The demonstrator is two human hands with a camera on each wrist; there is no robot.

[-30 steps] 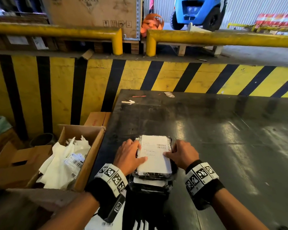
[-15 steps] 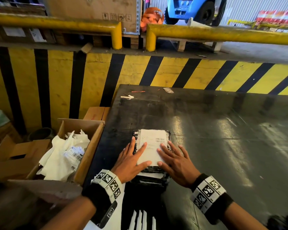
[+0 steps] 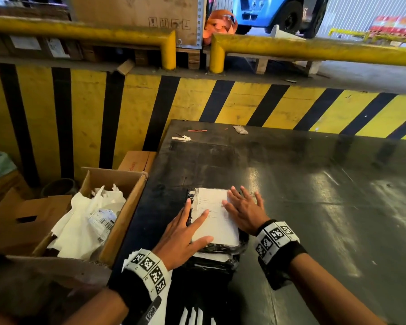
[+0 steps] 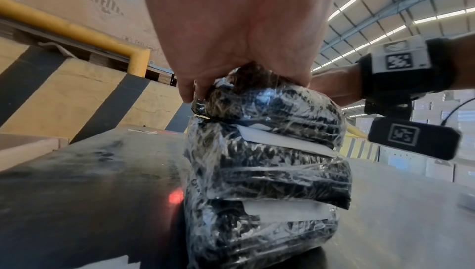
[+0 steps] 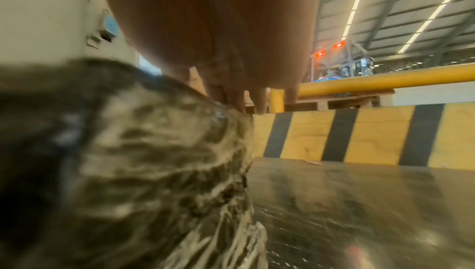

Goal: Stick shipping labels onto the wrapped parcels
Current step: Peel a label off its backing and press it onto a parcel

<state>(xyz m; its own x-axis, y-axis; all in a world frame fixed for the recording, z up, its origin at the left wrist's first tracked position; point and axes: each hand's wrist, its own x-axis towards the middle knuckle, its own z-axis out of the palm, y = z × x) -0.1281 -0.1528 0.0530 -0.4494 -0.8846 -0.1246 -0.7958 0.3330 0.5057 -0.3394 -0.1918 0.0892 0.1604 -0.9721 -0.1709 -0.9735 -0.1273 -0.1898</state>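
A stack of black parcels [image 4: 267, 163] wrapped in clear film stands on the dark table [image 3: 314, 195] near its front left edge. A white shipping label [image 3: 215, 221] covers the top parcel [image 3: 240, 246]. My left hand [image 3: 185, 233] lies flat on the label's left side, fingers straight and spread. My right hand [image 3: 244, 208] presses flat on the label's right edge, fingers spread past the parcel. In the left wrist view, white labels show between the stacked parcels. The right wrist view shows a blurred parcel [image 5: 144, 161] beneath my fingers [image 5: 239, 98].
An open cardboard box [image 3: 117, 207] with white label backing scraps stands left of the table, with other cartons [image 3: 21, 221] beside it. A yellow and black striped barrier [image 3: 220, 102] with yellow rails [image 3: 314, 50] runs behind. Small scraps [image 3: 181, 137] lie at the table's far edge.
Both hands went from curled at the parcel's sides to flat and spread on the label. The right hand has slid toward the label's right edge.
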